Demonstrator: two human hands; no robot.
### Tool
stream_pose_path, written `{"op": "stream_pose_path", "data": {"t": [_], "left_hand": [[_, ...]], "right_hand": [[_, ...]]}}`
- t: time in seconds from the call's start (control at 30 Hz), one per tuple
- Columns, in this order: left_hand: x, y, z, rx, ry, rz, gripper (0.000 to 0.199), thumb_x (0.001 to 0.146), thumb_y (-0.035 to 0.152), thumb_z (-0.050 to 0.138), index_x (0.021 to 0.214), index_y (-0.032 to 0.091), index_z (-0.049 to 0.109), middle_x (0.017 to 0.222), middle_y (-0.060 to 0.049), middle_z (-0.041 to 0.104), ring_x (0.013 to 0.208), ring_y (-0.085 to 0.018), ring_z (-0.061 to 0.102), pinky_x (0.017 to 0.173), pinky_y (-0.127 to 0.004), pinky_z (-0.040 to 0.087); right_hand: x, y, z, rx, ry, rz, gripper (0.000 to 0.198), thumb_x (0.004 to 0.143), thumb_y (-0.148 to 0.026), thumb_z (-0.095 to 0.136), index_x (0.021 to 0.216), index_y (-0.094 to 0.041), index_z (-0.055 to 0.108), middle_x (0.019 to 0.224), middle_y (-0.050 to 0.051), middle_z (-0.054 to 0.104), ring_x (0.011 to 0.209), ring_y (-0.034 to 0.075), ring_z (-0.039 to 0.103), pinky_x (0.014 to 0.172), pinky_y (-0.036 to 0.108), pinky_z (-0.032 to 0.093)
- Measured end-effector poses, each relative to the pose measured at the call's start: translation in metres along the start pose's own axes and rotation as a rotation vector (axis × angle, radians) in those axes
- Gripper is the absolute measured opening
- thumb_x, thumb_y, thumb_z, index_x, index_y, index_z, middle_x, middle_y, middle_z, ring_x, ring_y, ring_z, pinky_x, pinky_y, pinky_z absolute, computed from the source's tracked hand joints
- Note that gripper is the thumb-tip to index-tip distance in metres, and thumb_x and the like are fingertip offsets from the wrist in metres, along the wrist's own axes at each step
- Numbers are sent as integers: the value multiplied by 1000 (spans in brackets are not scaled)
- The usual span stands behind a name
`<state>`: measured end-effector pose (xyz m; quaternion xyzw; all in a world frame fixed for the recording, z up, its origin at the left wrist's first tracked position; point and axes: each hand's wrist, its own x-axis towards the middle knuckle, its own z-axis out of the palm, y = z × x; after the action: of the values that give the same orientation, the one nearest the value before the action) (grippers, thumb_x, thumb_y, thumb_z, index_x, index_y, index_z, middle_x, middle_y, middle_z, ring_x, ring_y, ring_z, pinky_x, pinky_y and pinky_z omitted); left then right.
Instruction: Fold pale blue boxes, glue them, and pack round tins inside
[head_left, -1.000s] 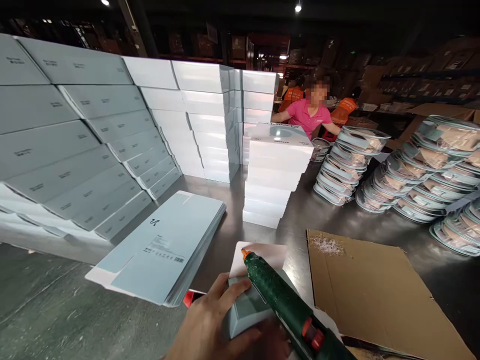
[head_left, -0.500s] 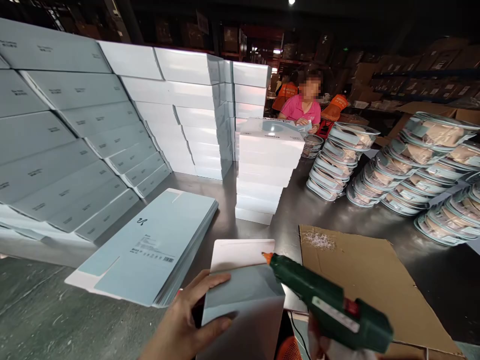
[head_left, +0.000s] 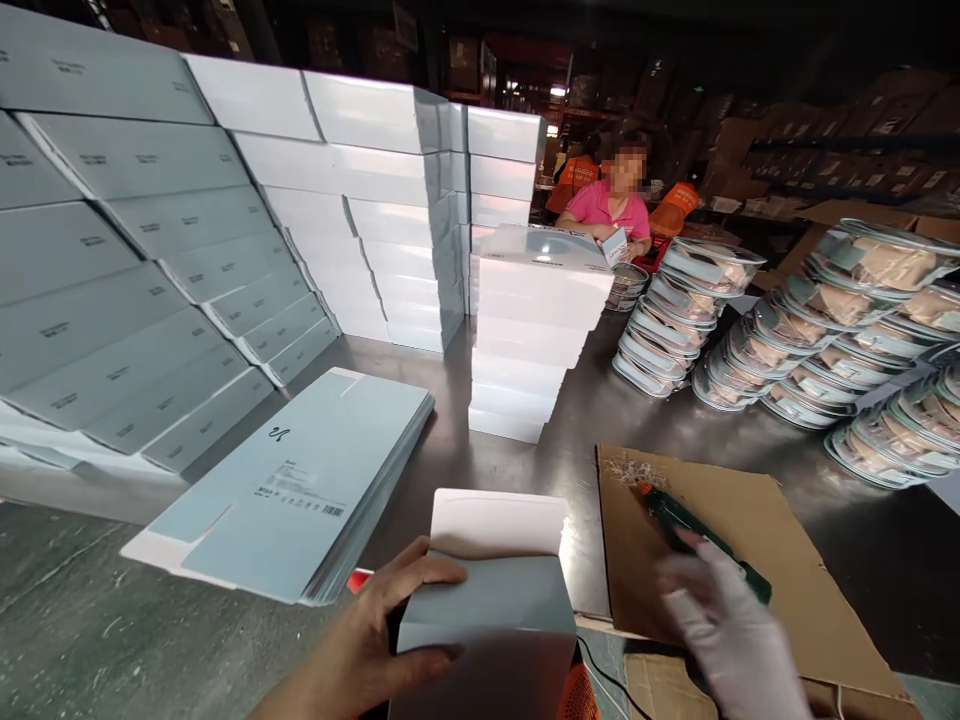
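My left hand (head_left: 394, 625) grips the left side of a pale blue-grey carton (head_left: 487, 595), fingers on top and thumb on the near face. The carton's white end flap (head_left: 499, 522) stands up at the far end. A dark green glue gun (head_left: 701, 530) with an orange tip lies on a flat sheet of brown cardboard (head_left: 795, 560). Close beside the gun and partly over it is my right hand (head_left: 724, 625), in a whitish glove and blurred by motion. Its thumb and forefinger look apart, and the gun's handle is hidden.
Flat carton blanks (head_left: 300, 480) are stacked left of my hands. Finished white boxes (head_left: 367, 180) form a wall behind, with another stack (head_left: 532, 330) nearer. Lidded glass containers (head_left: 667, 315) stand in piles at right. A person in pink (head_left: 611, 210) handles a small box across the table (head_left: 442, 450).
The glue gun has gone from the carton's flap to the cardboard at right, and my right hand has loosened from it. My left hand still holds the carton.
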<state>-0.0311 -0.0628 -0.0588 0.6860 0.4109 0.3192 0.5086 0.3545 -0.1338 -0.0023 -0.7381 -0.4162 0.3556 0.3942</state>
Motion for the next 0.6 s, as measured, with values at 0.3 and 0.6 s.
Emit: {"op": "stream_pose_path", "data": {"t": [0.3, 0.6], "left_hand": [[-4, 0, 31, -418, 323, 150, 46, 84, 35, 85, 120, 39, 58, 137, -3, 58, 126, -29, 62, 97, -33, 55], [9, 24, 5, -63, 63, 319, 17, 94, 38, 74, 111, 37, 76, 110, -5, 54, 113, -22, 57, 99, -30, 52]], "right_hand": [[-5, 3, 100, 169, -512, -514, 74, 89, -58, 69, 153, -34, 42, 153, 12, 52, 146, 32, 47, 115, 44, 45], [-4, -22, 99, -69, -472, -994, 67, 88, -10, 68, 146, -37, 48, 142, 5, 54, 130, 18, 59, 110, 26, 49]]}}
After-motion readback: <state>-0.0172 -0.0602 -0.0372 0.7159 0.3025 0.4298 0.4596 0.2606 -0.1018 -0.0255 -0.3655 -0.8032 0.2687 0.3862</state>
